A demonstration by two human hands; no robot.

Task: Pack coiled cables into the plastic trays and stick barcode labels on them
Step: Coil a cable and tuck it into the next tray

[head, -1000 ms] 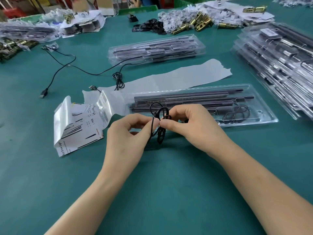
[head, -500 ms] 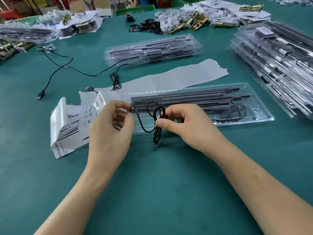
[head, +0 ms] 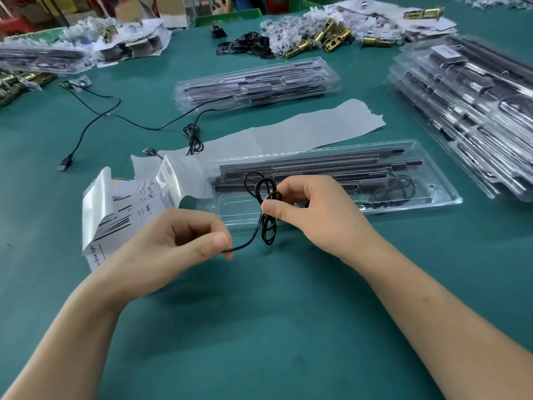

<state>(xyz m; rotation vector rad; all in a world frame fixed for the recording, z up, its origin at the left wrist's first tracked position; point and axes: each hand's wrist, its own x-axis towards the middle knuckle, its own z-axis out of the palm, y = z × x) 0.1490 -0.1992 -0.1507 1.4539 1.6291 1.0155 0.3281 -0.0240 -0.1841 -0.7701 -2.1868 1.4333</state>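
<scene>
as my right hand (head: 315, 210) pinched the looped black cable (head: 262, 226) before the tray (head: 441, 201) and my left hand (head: 176, 243) its tail, that tray held dark bars (head: 317, 166) and another coil (head: 390, 190).

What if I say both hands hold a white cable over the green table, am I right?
No. The cable is black, not white; the head view shows it. The left hand and right hand both hold it over the green table.

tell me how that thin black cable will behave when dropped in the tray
Probably floppy: the black cable sags between the left hand and right hand. Likely light: fingertip pinches carry it. Its loose loops may spring open in the clear plastic tray.
</scene>
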